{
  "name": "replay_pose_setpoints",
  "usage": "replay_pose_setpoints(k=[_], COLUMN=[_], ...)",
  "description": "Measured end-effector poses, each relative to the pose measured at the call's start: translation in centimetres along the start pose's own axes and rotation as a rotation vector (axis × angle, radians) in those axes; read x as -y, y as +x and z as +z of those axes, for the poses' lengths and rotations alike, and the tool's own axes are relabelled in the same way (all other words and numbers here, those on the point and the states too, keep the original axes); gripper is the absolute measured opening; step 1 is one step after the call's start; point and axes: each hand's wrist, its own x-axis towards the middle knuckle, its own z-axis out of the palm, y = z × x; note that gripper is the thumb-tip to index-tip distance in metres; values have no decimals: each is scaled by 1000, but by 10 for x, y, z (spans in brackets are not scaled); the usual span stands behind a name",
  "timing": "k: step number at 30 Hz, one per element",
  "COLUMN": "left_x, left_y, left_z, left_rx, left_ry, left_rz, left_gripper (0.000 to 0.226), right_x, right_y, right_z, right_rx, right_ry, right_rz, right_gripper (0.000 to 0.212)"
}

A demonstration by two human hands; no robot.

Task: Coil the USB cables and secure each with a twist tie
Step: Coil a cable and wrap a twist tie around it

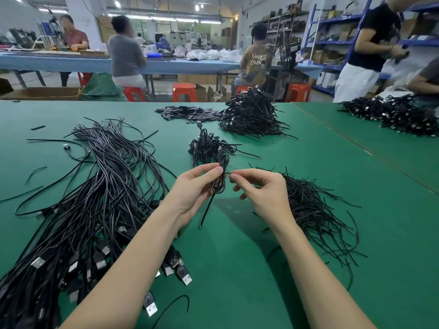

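Observation:
A coiled black USB cable [220,180] hangs upright above the green table [237,269]; my left hand [193,188] pinches its middle between thumb and fingers. One loose cable end trails down toward the table. My right hand [259,188] pinches a thin black twist tie [227,173] that sticks out from the coil's waist. A big bundle of uncoiled USB cables [95,210] lies at the left, plugs toward me. Loose twist ties [316,210] are heaped at the right.
A small heap of tied coils [209,146] lies just beyond my hands, a larger pile [251,115] farther back, flat black pieces [187,113] beside it. More cable heaps [399,117] sit far right. Several people work at a blue bench [71,61] and at shelves [332,43].

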Motion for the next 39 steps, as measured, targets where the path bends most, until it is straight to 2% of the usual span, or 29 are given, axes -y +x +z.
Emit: replay_pose_setpoints(k=[4,6,8,11,15,18,21,22,24,26,29,34,37,39], left_x=[2,1,-2,-15,-32,-29,-15,-12,-7,-5,-9,-13,-11,-12], left_y=[3,7,20,55,110,142,158,160,161,158,141,81,40,17], left_z=[3,7,13,23,39,47,46,44,41,40,40,26,4,-11], left_rx=[-1,-6,-73,-207,-225,-176,-88,-81,-60,-56,-51,12,75,57], left_ry=[139,245,367,553,884,1262,1754,1874,1984,2013,1969,1538,1347,1232], left_rz=[83,148,221,286,373,422,321,276,225,256,398,468,397,317], left_gripper=[19,18,15,17,20,24,14,17,37,56,60,40,21,19], right_x=[3,1,-4,-14,-23,-24,-27,-28,-29,-30,-30,-30,-29,-26], right_y=[2,2,1,-3,-9,-11,-10,-10,-9,-8,-10,-10,-10,-10], right_z=[11,17,22,30,37,36,35,35,35,34,35,34,34,35], right_rx=[20,-20,-71,-68,27,27,36,48,60,52,61,62,73,93], right_ry=[464,601,535,262,-89,-70,-82,-95,-108,-105,-106,-117,-163,-215], right_rz=[435,552,537,470,353,360,353,345,340,341,332,302,294,300], right_gripper=[7,7,9,18,21,26,27,27,27,26,26,25,23,22])
